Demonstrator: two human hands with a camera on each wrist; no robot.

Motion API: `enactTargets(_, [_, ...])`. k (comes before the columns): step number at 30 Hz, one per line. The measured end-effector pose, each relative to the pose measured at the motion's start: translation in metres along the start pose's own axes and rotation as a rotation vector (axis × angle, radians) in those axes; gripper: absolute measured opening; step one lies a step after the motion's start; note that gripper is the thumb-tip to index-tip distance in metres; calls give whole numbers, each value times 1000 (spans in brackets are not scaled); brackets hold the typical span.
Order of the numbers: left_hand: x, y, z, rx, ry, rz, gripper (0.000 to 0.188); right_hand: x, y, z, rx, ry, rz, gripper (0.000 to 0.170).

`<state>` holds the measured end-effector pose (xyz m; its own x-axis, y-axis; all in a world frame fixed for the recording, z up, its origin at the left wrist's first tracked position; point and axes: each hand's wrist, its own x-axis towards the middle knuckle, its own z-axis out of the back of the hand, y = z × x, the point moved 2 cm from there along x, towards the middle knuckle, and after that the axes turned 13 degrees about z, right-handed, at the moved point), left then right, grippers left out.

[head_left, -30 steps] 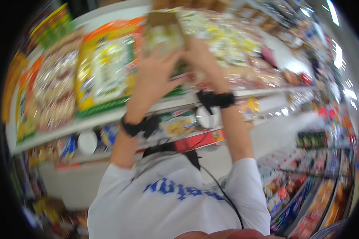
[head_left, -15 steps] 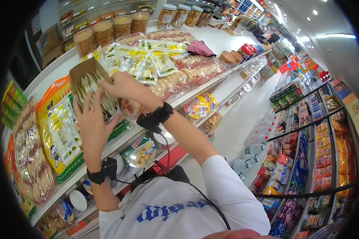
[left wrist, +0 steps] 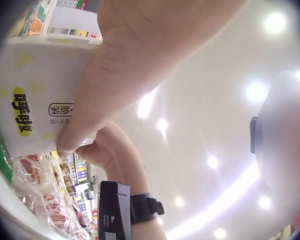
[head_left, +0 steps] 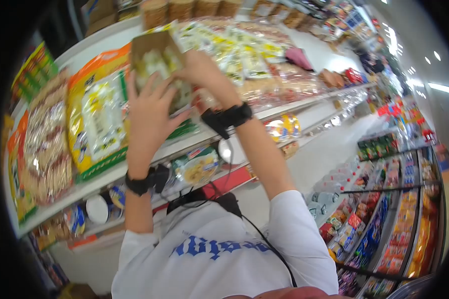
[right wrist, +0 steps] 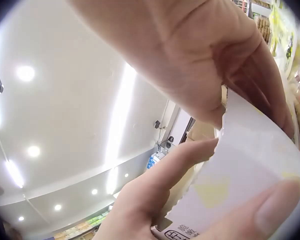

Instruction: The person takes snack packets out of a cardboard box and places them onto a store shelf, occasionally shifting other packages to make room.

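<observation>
an open-topped cardboard box (head_left: 153, 43), brown inside and white outside with pale yellow triangles, stands mouth up on the white shelf (head_left: 85, 190) beside a yellow-and-orange plastic bag (head_left: 97, 107). its near face carries bold black characters on a yellow strip, plus smaller outlined ones; its rim is jagged, like torn perforation. small pale yellow-green packets (head_left: 157, 64) fill it, blurred in the head view. the left hand (head_left: 152, 112) pinches the near wall, thumb outside; the right hand (head_left: 207, 74) grips the rim.
</observation>
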<state>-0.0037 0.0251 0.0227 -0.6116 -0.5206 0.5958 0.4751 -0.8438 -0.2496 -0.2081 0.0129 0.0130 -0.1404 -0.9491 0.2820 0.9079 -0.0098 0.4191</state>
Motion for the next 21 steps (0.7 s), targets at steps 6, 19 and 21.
enactTargets(6, [-5,7,-8,-12,-16,25,45,-3,7,4,-95,19,-35,58])
enactTargets(19, [-4,6,-9,-23,-90,97,92,-16,11,14,29,148,-60,48])
enactTargets(21, [-4,7,-9,-10,-62,75,93,-18,10,13,18,127,-73,46])
